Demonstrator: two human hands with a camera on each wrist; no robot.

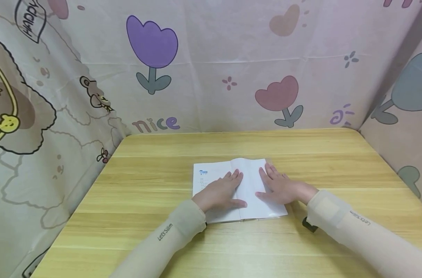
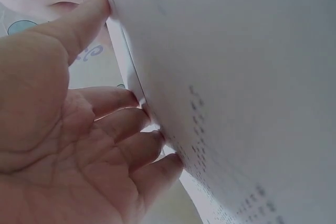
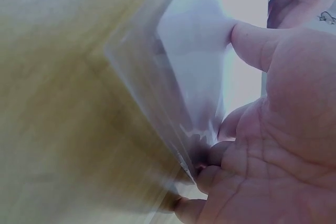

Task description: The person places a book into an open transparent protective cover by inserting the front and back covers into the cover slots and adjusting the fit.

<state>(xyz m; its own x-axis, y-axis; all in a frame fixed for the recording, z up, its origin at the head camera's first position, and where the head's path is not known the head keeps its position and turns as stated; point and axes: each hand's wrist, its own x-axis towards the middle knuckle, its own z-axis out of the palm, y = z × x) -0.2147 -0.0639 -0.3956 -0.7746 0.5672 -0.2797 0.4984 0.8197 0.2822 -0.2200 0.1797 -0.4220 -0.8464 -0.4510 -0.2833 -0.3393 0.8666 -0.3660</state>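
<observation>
An open book (image 1: 251, 173) lies on the table, with small print and a blue mark on its left page (image 1: 202, 178) and a blank white right side. My left hand (image 1: 220, 193) rests on it near the central fold, fingers extended and thumb spread to the right. On the right side, my right hand (image 1: 280, 189) presses down with spread fingers. A clear plastic cover (image 3: 131, 69) sticks out past the paper's corner in the right wrist view, under that hand's fingers. Blurred rows of print run across the page (image 2: 236, 77) in the left wrist view.
The book lies on a light wood-grain table (image 1: 145, 181). Patterned cloth (image 1: 211, 96) with flowers and hearts hangs behind the table and along both sides. A dark wrist-worn device (image 1: 309, 224) shows under the right sleeve.
</observation>
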